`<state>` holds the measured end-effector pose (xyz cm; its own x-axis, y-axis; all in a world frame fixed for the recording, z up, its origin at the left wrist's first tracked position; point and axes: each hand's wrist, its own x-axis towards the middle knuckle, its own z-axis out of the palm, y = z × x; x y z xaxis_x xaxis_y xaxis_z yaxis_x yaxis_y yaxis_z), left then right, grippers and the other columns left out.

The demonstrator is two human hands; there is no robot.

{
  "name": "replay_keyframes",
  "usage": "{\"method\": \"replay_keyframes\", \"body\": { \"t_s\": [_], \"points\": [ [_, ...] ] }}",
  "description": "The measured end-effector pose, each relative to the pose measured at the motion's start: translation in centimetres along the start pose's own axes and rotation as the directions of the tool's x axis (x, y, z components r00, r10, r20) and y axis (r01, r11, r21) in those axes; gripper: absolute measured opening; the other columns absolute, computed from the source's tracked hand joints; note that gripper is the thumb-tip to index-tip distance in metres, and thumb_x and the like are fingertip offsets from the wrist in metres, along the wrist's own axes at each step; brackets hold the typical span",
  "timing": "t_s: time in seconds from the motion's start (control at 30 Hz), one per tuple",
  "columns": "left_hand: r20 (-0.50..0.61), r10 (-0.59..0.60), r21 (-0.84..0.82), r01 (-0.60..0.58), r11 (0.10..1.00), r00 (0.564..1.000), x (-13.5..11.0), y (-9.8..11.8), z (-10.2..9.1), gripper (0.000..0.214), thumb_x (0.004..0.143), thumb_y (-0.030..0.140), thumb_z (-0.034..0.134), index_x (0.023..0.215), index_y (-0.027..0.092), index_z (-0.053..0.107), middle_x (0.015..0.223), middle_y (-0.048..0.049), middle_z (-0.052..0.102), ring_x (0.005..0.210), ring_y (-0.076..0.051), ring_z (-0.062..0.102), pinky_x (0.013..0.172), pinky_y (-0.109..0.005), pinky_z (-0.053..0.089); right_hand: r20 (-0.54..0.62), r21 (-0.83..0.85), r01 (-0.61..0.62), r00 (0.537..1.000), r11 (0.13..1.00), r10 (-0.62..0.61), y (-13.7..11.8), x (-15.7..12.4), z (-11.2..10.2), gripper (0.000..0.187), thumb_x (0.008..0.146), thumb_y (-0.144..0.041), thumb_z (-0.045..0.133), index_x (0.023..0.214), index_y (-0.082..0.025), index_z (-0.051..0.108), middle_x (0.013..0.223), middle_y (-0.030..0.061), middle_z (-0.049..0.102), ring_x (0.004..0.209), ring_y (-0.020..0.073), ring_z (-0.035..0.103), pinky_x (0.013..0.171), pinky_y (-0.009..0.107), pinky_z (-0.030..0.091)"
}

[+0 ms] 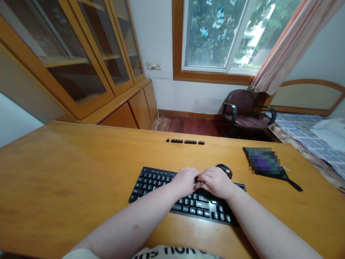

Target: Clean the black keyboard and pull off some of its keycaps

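Note:
A black keyboard [151, 183] lies at a slant on the desk in front of me. Over its upper right part my left hand [185, 181] and my right hand [214, 181] meet, fingers bent and fingertips pressed close together. Something small and dark shows between the fingertips, too hidden to name. The keys under both hands are covered from sight. Beyond the keyboard, near the desk's far edge, black keycaps [177, 141] stand in a row, split into small groups.
Just behind my right hand sits a black mouse [225, 170]. A dark pouch [283, 175] with a strap lies to the right on the wooden desk [67, 180]. Past the desk are an office chair [242, 108], a bed [309, 129] and a glass-door cabinet [107, 86].

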<state>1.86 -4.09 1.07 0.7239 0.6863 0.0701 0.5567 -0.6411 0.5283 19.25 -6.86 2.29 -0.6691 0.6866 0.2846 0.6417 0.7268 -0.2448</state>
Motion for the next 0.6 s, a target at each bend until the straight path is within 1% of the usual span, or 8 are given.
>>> {"method": "replay_keyframes", "body": {
  "t_s": [0.1, 0.2, 0.23, 0.33, 0.37, 0.43, 0.53, 0.6],
  "points": [
    [-0.003, 0.0, -0.013, 0.0, 1.0, 1.0, 0.0, 0.0, 0.0, 0.019, 0.08, 0.036, 0.053, 0.08, 0.02, 0.062, 0.08, -0.0045, 0.064, 0.077, -0.021, 0.059, 0.069, -0.03, 0.043, -0.052, 0.066, -0.094, 0.994, 0.993, 0.097, 0.0, -0.1, 0.0, 0.027, 0.088, -0.038, 0.043, 0.081, -0.022, 0.064, 0.074, 0.0061, 0.069, 0.066, 0.0161, 0.062, 0.065, 0.028, 0.045],
    [-0.008, -0.029, -0.046, 0.028, 0.999, 1.0, 0.0, 0.0, 0.1, 0.019, 0.079, 0.036, 0.056, 0.086, 0.021, 0.064, 0.085, -0.0036, 0.067, 0.081, -0.021, 0.06, 0.072, -0.03, 0.043, -0.143, 0.263, -0.223, 0.953, 0.939, 0.267, 0.2, -0.1, 0.0, 0.036, 0.091, -0.038, 0.035, 0.076, -0.022, 0.064, 0.073, 0.0051, 0.069, 0.069, 0.0158, 0.064, 0.067, 0.028, 0.048],
    [-0.008, -0.033, -0.062, 0.033, 0.998, 0.999, 0.1, 0.0, 0.1, 0.019, 0.079, 0.037, 0.055, 0.087, 0.021, 0.064, 0.086, -0.0035, 0.067, 0.083, -0.021, 0.06, 0.073, -0.03, 0.043, -0.192, 0.339, -0.26, 0.922, 0.904, 0.337, 0.3, -0.2, 0.1, 0.04, 0.092, -0.037, 0.031, 0.075, -0.022, 0.064, 0.073, 0.0048, 0.069, 0.07, 0.0157, 0.064, 0.069, 0.028, 0.049],
    [-0.016, -0.021, -0.12, 0.019, 0.993, 1.0, 0.1, 0.1, 0.1, 0.022, 0.084, 0.035, 0.049, 0.083, 0.021, 0.066, 0.086, -0.0028, 0.068, 0.085, -0.019, 0.06, 0.077, -0.029, 0.042, -0.307, 0.53, -0.328, 0.785, 0.782, 0.538, 0.9, -0.3, 0.4, 0.046, 0.093, -0.041, 0.027, 0.073, -0.022, 0.064, 0.072, 0.005, 0.068, 0.071, 0.0166, 0.064, 0.071, 0.03, 0.05],
    [-0.021, -0.023, -0.14, 0.02, 0.99, 1.0, 0.1, 0.1, 0.1, 0.023, 0.085, 0.034, 0.048, 0.081, 0.021, 0.067, 0.086, -0.0024, 0.068, 0.086, -0.018, 0.059, 0.078, -0.029, 0.042, -0.317, 0.58, -0.33, 0.751, 0.745, 0.579, 1.2, -0.3, 0.6, 0.045, 0.092, -0.043, 0.029, 0.072, -0.021, 0.063, 0.071, 0.0052, 0.068, 0.07, 0.0171, 0.064, 0.07, 0.03, 0.05],
    [-0.035, -0.057, -0.174, 0.05, 0.983, 0.998, 0.2, 0.2, 0.0, 0.02, 0.084, 0.032, 0.05, 0.081, 0.021, 0.067, 0.086, -0.0018, 0.068, 0.086, -0.018, 0.059, 0.078, -0.028, 0.042, -0.314, 0.663, -0.302, 0.718, 0.685, 0.621, 1.7, -0.4, 0.9, 0.042, 0.09, -0.045, 0.035, 0.071, -0.02, 0.063, 0.069, 0.0057, 0.067, 0.066, 0.0176, 0.063, 0.066, 0.031, 0.051],
    [-0.04, -0.127, -0.206, 0.116, 0.972, 0.991, 0.2, 0.2, 0.0, 0.015, 0.08, 0.033, 0.055, 0.081, 0.021, 0.065, 0.087, -0.0013, 0.066, 0.086, -0.018, 0.059, 0.077, -0.029, 0.043, -0.318, 0.749, -0.234, 0.694, 0.619, 0.647, 2.2, -0.4, 1.5, 0.039, 0.089, -0.045, 0.04, 0.072, -0.018, 0.062, 0.069, 0.0061, 0.066, 0.062, 0.0171, 0.062, 0.063, 0.03, 0.051],
    [-0.055, -0.157, -0.226, 0.141, 0.964, 0.986, 0.1, 0.1, 0.1, 0.014, 0.077, 0.033, 0.058, 0.084, 0.021, 0.063, 0.088, -0.0012, 0.065, 0.087, -0.018, 0.058, 0.077, -0.029, 0.043, -0.313, 0.775, -0.209, 0.693, 0.597, 0.649, 2.4, -0.4, 1.8, 0.037, 0.088, -0.044, 0.043, 0.072, -0.017, 0.062, 0.068, 0.0059, 0.066, 0.061, 0.0167, 0.062, 0.062, 0.03, 0.051]
  ]
}}
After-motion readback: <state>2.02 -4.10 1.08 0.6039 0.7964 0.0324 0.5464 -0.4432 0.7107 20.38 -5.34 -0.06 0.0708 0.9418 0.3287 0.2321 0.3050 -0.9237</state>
